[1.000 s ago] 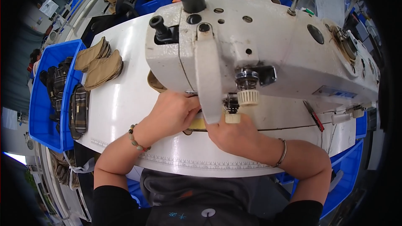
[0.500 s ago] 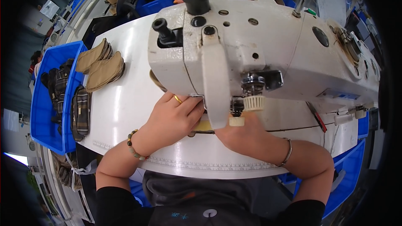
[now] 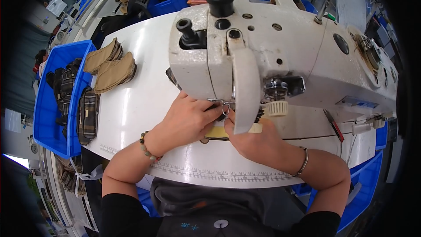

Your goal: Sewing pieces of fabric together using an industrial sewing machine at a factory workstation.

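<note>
Under the head of a white sewing machine (image 3: 245, 39), my two hands meet at a fabric piece, mostly hidden by them and the machine. Its dark edge (image 3: 172, 78) shows beyond the machine head. My left hand (image 3: 186, 118) has its fingers closed together on the piece, close beside the wire guard (image 3: 224, 105) near the needle area. My right hand (image 3: 254, 138) is closed with curled fingers at the piece's right side, partly behind the machine's white lever (image 3: 246, 87). A yellow strip (image 3: 217, 131) shows between the hands. The needle itself is hidden.
On the left stand a blue bin (image 3: 55, 134) of dark plaid fabric pieces and, against it, a plaid stack (image 3: 89, 116). Tan fabric pieces (image 3: 116, 72) lie on the white table (image 3: 131, 123). Red-handled snips (image 3: 334, 126) lie right. A printed ruler (image 3: 219, 177) follows the front edge.
The view has shifted, so the machine appears farther right. My right hand's fingertips now show closer to my left fingers, and the wire guard is more visible.
</note>
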`<state>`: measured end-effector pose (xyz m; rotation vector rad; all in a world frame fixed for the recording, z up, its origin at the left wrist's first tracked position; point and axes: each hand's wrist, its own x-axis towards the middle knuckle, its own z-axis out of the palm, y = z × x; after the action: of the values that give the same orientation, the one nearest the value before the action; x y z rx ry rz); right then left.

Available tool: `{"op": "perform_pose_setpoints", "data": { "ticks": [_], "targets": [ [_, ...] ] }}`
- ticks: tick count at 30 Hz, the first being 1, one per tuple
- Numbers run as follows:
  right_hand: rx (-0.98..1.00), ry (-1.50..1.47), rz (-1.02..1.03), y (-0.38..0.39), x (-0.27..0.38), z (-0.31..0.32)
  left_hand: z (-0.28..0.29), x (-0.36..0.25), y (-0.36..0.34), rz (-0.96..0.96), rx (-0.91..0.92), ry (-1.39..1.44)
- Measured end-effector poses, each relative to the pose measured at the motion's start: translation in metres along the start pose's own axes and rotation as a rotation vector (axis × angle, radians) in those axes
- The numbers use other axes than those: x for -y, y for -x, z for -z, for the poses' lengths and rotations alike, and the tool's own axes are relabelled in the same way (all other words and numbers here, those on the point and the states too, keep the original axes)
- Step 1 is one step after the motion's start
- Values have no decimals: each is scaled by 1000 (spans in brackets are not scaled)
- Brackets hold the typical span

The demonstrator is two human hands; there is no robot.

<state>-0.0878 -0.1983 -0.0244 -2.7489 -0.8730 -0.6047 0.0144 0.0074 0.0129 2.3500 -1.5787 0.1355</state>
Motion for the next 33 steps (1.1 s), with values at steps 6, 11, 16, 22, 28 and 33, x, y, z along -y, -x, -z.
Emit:
{"op": "perform_pose_setpoints", "data": {
  "ticks": [6, 11, 16, 22, 28, 33],
  "targets": [
    [34, 126, 18, 2, 0, -1, -3, -7, -3, 31, 18, -17],
    [-21, 43, 4, -2, -1, -3, -7, -12, -5, 37, -29, -60],
    [-68, 13, -9, -1, -3, -8, -9, -14, -3, 39, -59, -58],
    [-90, -44, -75, 1, -7, -12, -5, -15, -2, 37, -39, -79],
    [-153, -261, -313, -3, -19, -6, 6, -13, 4, -62, -118, -162],
    [-8, -215, -349, 1, -22, -16, 0, -11, 1, -144, -126, -209]
  ]
}}
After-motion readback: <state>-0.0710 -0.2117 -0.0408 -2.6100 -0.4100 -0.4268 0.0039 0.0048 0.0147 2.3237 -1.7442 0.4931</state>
